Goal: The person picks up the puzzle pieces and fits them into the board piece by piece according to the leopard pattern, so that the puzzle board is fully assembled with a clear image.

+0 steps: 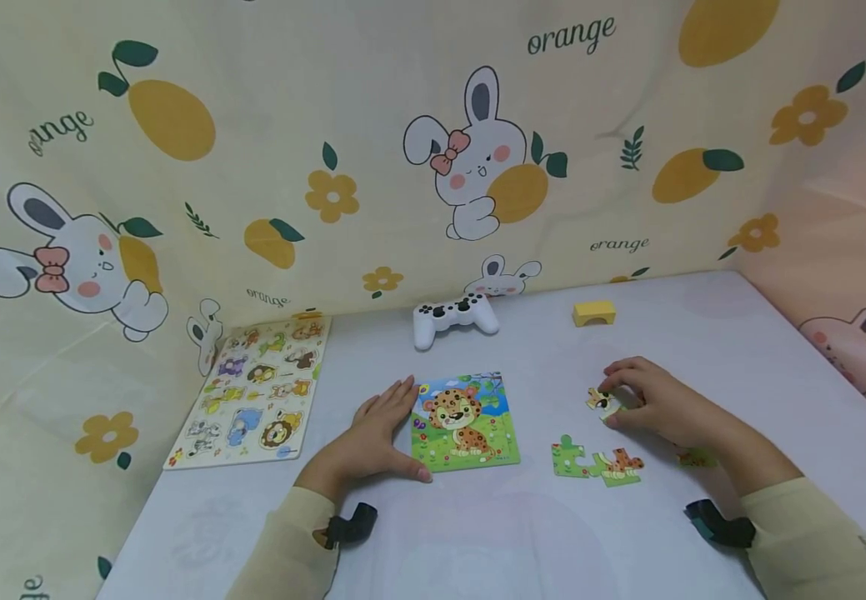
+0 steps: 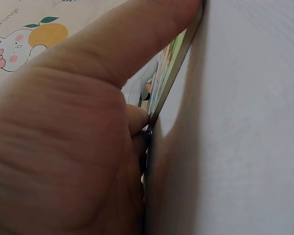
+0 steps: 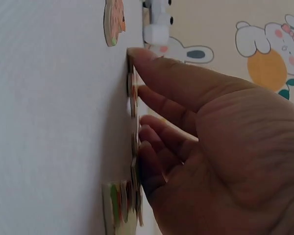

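Observation:
My left hand [image 1: 376,433] rests on the table against the left side of a square leopard picture board [image 1: 470,433], its fingers stretched along the edge and the thumb by the lower left corner. To the right, my right hand [image 1: 661,404] pinches a small jigsaw piece [image 1: 599,402] with a dark eye-like patch between thumb and fingers, low over the table. Nearer to me lie a green jigsaw piece [image 1: 569,459] and a piece with spotted orange fur [image 1: 623,467], side by side. Another jigsaw piece [image 1: 695,457] is partly hidden by the right wrist.
At the left lies a large animal peg board [image 1: 252,392]. A white game controller [image 1: 455,317] sits at the back behind the leopard board, with a yellow arch block [image 1: 593,313] to its right. Printed cloth [image 1: 372,108] rises along the table's back and sides.

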Action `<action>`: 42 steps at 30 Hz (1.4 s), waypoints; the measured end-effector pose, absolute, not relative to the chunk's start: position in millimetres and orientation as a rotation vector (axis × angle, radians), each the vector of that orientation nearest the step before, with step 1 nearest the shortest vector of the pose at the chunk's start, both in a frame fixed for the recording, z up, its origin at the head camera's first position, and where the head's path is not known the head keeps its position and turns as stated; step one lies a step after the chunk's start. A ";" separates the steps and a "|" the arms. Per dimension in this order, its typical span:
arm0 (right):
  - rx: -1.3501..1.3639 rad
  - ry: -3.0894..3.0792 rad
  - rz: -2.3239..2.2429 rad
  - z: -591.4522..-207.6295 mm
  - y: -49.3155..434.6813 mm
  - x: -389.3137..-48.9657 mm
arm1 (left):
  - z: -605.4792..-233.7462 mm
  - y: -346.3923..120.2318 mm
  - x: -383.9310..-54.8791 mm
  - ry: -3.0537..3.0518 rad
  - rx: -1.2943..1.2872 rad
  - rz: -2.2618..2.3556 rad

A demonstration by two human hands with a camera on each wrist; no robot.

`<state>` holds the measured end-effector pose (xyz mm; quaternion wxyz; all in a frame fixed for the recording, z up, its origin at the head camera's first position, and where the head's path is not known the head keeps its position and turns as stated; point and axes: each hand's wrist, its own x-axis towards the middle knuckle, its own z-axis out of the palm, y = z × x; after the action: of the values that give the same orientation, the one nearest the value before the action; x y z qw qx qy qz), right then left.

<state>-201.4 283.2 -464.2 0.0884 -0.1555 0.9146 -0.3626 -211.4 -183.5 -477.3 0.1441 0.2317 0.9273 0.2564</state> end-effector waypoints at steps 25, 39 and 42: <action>-0.432 2.782 -1.010 -462.0 276.5 -199.2 | -479.7 -183.3 -213.0 2.683 0.658 0.726; -0.374 2.772 -1.085 -458.9 273.1 -200.4 | -478.0 -182.8 -211.4 2.677 0.656 0.734; -0.370 2.783 -1.096 -456.8 270.4 -198.7 | -478.2 -183.0 -211.6 2.677 0.655 0.726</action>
<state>-198.7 270.4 -456.8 0.0637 -0.1227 0.9215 -0.3628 -211.6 -183.0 -478.2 0.1451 0.2273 0.9294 0.2520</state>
